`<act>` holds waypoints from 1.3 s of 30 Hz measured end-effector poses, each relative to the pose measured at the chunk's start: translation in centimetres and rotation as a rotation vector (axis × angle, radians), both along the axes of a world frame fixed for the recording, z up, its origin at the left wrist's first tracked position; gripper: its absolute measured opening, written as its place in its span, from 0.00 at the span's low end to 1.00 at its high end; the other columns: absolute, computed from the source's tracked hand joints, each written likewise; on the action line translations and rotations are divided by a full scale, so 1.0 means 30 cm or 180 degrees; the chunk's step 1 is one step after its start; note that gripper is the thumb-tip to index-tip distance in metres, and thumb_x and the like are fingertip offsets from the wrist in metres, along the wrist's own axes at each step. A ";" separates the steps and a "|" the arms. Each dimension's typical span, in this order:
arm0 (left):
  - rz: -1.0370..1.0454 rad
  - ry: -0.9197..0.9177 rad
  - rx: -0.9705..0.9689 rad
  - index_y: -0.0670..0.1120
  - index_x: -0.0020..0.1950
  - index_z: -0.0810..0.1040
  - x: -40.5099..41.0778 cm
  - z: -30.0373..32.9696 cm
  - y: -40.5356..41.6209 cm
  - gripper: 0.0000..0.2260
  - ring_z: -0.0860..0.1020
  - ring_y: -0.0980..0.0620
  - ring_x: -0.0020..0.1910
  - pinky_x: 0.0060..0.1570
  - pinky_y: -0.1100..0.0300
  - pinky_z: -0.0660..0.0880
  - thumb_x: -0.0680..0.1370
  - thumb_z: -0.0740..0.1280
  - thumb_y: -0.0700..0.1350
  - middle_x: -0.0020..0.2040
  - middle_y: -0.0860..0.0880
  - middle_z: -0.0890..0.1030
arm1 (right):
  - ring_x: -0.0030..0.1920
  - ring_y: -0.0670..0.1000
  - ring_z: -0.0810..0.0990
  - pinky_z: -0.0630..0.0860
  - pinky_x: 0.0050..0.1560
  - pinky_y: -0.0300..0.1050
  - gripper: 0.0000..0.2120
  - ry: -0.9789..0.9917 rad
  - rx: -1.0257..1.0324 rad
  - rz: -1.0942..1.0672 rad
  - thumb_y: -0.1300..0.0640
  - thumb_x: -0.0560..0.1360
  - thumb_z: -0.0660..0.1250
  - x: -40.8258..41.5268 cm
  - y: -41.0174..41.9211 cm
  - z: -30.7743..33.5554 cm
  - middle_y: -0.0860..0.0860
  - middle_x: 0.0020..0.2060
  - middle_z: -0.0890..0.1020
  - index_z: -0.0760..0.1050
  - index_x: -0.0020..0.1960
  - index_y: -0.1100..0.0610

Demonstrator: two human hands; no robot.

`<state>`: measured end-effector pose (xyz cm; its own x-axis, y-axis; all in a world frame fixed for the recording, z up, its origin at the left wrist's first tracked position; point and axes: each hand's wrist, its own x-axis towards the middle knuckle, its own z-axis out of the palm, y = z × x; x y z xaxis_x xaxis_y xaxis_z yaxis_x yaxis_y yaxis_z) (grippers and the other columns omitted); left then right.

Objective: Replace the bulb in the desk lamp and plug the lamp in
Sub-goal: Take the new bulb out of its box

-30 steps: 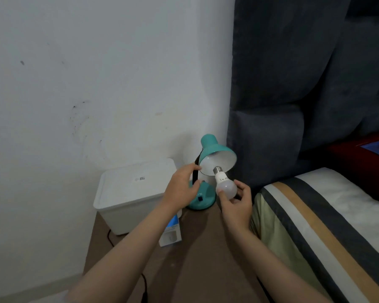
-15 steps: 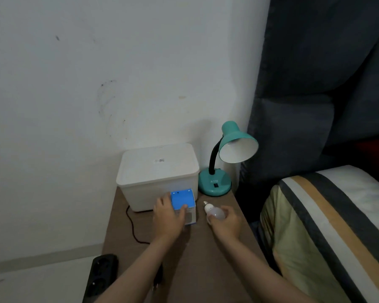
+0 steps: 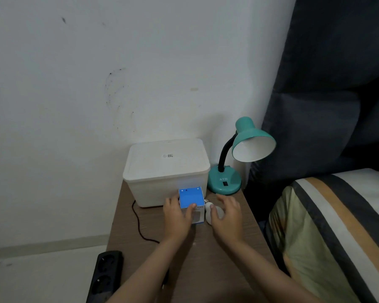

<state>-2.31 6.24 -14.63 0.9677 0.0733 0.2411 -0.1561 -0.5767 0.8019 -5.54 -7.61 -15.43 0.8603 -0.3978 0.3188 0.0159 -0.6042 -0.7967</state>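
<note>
Brown tabletop (image 3: 217, 259) against a white wall: teal desk lamp (image 3: 239, 154), shade empty, at the back right. Left hand (image 3: 177, 217) grips the blue bulb box (image 3: 192, 202); right hand (image 3: 227, 215), fingers loosely spread, rests on the old bulb (image 3: 213, 214) lying beside it. Advice: steady the box, draw the new bulb out straight.

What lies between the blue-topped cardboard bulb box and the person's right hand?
In the head view, the white bulb lies on the table between the blue-topped box and the right hand.

Left hand (image 3: 177, 217) curled in a grip; right hand (image 3: 227, 215) fingers spread
</note>
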 end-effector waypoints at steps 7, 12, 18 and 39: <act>-0.0049 -0.0030 -0.0148 0.44 0.59 0.73 -0.012 0.004 0.010 0.17 0.70 0.54 0.51 0.46 0.65 0.65 0.73 0.71 0.46 0.51 0.50 0.71 | 0.48 0.41 0.76 0.73 0.49 0.33 0.17 0.0498 0.0543 0.0786 0.65 0.75 0.64 0.053 0.040 0.062 0.49 0.53 0.76 0.74 0.63 0.57; -0.0167 0.0130 -0.0328 0.44 0.61 0.72 -0.002 -0.013 0.028 0.19 0.73 0.53 0.53 0.52 0.59 0.72 0.72 0.72 0.42 0.55 0.48 0.72 | 0.48 0.42 0.76 0.73 0.38 0.28 0.15 0.0847 0.0735 0.0856 0.66 0.76 0.64 0.085 0.019 0.058 0.52 0.56 0.76 0.74 0.62 0.59; -0.0236 0.0225 -0.0677 0.50 0.60 0.73 0.014 -0.023 0.042 0.21 0.74 0.53 0.55 0.55 0.54 0.76 0.69 0.74 0.43 0.58 0.48 0.74 | 0.48 0.43 0.76 0.72 0.37 0.24 0.15 0.0888 0.0745 0.0851 0.67 0.76 0.63 0.092 0.020 0.055 0.53 0.57 0.77 0.74 0.61 0.59; -0.0082 0.0096 -0.0365 0.49 0.53 0.75 -0.009 0.048 0.091 0.13 0.78 0.56 0.42 0.40 0.62 0.75 0.72 0.71 0.52 0.42 0.53 0.79 | 0.51 0.49 0.79 0.76 0.44 0.34 0.18 0.0721 0.1100 0.1006 0.68 0.74 0.65 0.025 0.041 0.082 0.49 0.53 0.80 0.75 0.57 0.49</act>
